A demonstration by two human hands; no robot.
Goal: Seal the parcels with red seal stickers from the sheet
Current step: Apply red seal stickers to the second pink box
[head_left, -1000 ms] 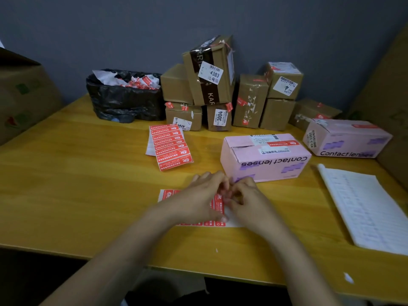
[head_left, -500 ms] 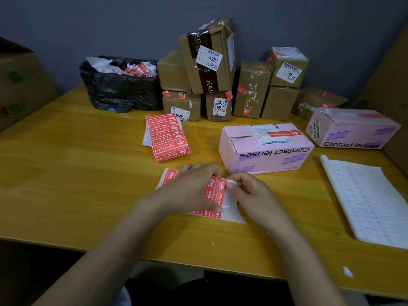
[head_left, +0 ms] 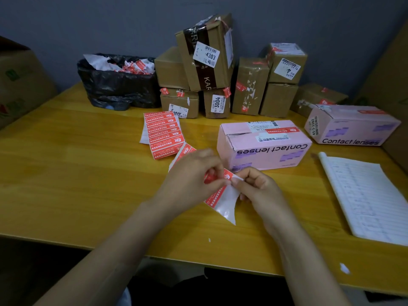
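**A:** Where is the sticker right now?

**B:** Up off the desk [head_left: 88,173], between both hands. The left hand [head_left: 189,173] pinches the sticker sheet [head_left: 224,206] by its red part. The right hand [head_left: 258,188] has thumb and forefinger clenched on the end of one red seal sticker [head_left: 227,175], with white liner curling down beneath.

**A:** Which way does it lie?

**B:** Its long axis runs left to right, from one hand to the other.

**A:** And the parcel?

**B:** The pink Contact lenses box [head_left: 262,144] sits just beyond the fingers [head_left: 248,174], slightly right, so the right hand is nearer. Its length also runs across the desk, and one red seal is already on top. I judge a short forward carry would do, with little turning.

**A:** Further back?

**B:** A second pink box [head_left: 351,127] sits far right, and brown parcels [head_left: 207,54] are stacked against the wall.
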